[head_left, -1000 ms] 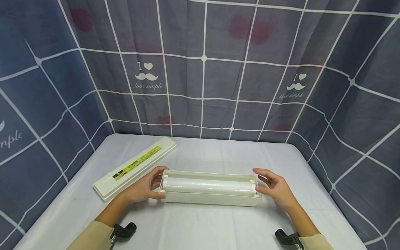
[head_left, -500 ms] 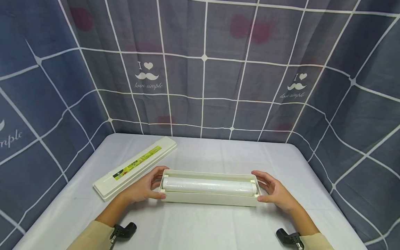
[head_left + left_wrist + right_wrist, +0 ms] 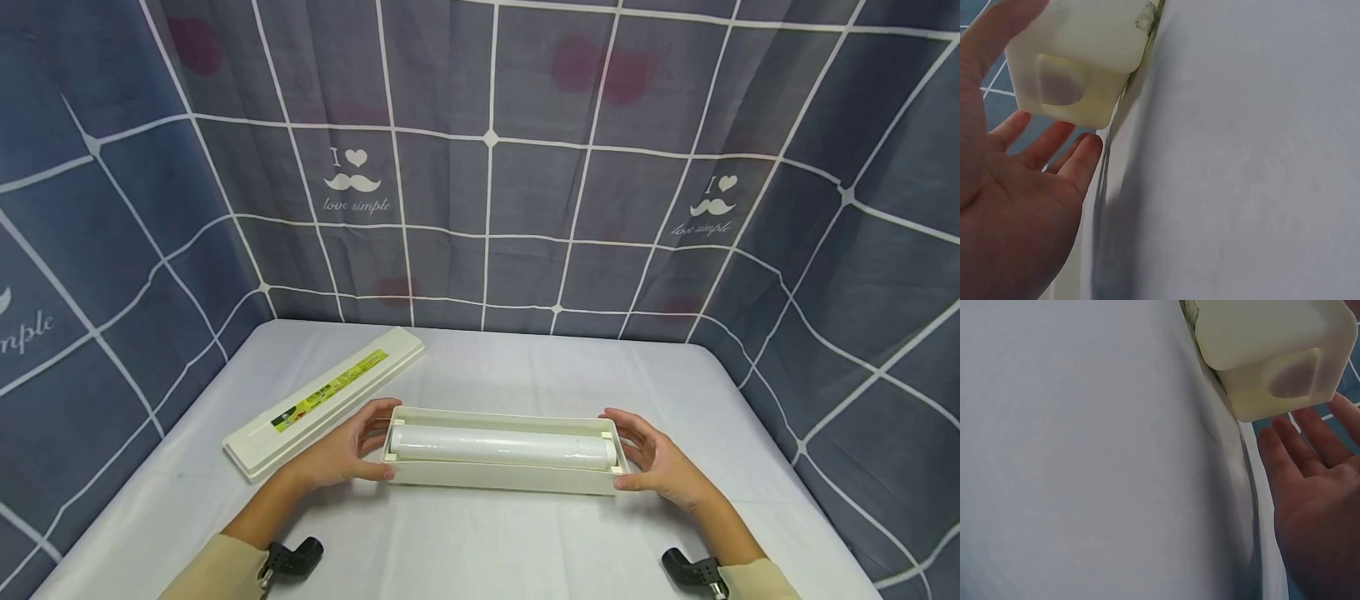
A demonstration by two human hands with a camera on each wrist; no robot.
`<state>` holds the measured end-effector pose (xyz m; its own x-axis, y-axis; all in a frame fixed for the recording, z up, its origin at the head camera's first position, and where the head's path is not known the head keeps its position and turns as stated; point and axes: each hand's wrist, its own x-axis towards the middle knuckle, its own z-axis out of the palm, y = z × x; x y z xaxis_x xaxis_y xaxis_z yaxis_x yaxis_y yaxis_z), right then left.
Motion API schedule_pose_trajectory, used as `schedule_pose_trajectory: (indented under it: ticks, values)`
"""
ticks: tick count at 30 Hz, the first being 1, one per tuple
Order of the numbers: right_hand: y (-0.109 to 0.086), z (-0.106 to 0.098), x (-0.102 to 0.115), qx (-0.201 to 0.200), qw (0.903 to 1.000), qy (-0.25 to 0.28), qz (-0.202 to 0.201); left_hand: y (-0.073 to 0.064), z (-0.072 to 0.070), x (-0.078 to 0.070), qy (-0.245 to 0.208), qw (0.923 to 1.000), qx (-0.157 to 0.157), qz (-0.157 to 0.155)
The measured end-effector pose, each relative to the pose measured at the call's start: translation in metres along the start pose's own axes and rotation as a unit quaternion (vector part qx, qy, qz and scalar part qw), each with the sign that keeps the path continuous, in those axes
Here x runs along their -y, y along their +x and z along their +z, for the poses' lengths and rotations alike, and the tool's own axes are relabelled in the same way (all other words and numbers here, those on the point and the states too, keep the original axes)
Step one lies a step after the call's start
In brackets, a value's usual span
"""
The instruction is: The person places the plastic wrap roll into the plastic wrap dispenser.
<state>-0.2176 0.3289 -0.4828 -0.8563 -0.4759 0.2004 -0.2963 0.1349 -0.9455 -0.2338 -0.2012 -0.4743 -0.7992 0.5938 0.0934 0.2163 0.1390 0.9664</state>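
Observation:
A long cream cling film box (image 3: 501,476) lies lengthwise across the white table without its lid. Inside it sits a roll of clear film (image 3: 498,447). My left hand (image 3: 347,446) holds the left end, thumb at the front corner and fingers reaching round the back corner. At the other end my right hand (image 3: 660,460) does the same, its thumb on the front corner. Both wrist views show a box end close up, with a rounded window in the end wall (image 3: 1063,81). Its lid (image 3: 326,400), with a green and yellow label, lies angled at the left.
The white cloth-covered table (image 3: 510,550) spreads around the box. Dark blue-grey curtains (image 3: 540,200) with white grid lines close off the back and both sides. A black wrist mount (image 3: 296,557) sticks out from each beige sleeve.
My right hand has moved down from the roll's end onto the box's right front corner. My left hand has shifted very slightly left. Box, roll and lid stay practically in place.

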Motion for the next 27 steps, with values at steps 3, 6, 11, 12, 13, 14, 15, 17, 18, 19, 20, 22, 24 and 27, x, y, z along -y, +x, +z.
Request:
schedule_pose_trajectory:
  ticks: [3, 6, 11, 12, 13, 14, 15, 17, 18, 19, 20, 22, 24, 27]
  values:
    - [0.001, 0.001, 0.000, 0.006, 0.9999, 0.009, 0.004, -0.003, -0.001, -0.001, 0.006, 0.9999, -0.008, 0.007]
    - [0.001, 0.001, 0.000, 0.011, 0.9999, 0.009, 0.003, -0.007, -0.002, -0.001, 0.019, 0.9995, -0.019, 0.016]
    - [0.002, 0.001, 0.000, 0.015, 0.9996, 0.023, 0.009, -0.017, -0.005, -0.001, 0.053, 0.9972, -0.041, 0.032]
    - [0.002, 0.001, 0.000, 0.016, 0.9994, 0.028, 0.010, -0.019, -0.006, -0.001, 0.059, 0.9964, -0.046, 0.038]
    - [0.002, 0.001, 0.000, 0.018, 0.9992, 0.033, 0.011, -0.022, -0.006, -0.002, 0.065, 0.9957, -0.051, 0.041]
    - [0.003, 0.001, 0.000, 0.019, 0.9991, 0.037, 0.012, -0.024, -0.007, -0.002, 0.071, 0.9949, -0.056, 0.045]
    - [0.003, 0.001, 0.000, 0.020, 0.9990, 0.039, 0.012, -0.026, -0.008, -0.003, 0.075, 0.9942, -0.060, 0.048]
    - [0.003, 0.001, 0.000, 0.020, 0.9988, 0.043, 0.013, -0.031, -0.011, -0.004, 0.079, 0.9934, -0.069, 0.048]
    - [0.003, 0.001, 0.000, 0.019, 0.9988, 0.044, 0.013, -0.033, -0.012, -0.004, 0.080, 0.9931, -0.072, 0.048]
    - [0.003, 0.002, 0.000, 0.018, 0.9988, 0.044, 0.014, -0.035, -0.013, -0.005, 0.079, 0.9930, -0.074, 0.047]
    - [0.003, 0.002, 0.000, 0.017, 0.9988, 0.045, 0.014, -0.037, -0.014, -0.005, 0.079, 0.9928, -0.077, 0.047]
    - [0.003, 0.002, 0.000, 0.016, 0.9986, 0.048, 0.017, -0.042, -0.016, -0.007, 0.080, 0.9921, -0.084, 0.048]
    - [0.003, 0.003, 0.000, 0.015, 0.9982, 0.054, 0.020, -0.045, -0.018, -0.009, 0.085, 0.9909, -0.093, 0.048]
    - [0.003, 0.004, 0.001, 0.014, 0.9976, 0.062, 0.027, -0.050, -0.020, -0.011, 0.102, 0.9879, -0.106, 0.050]
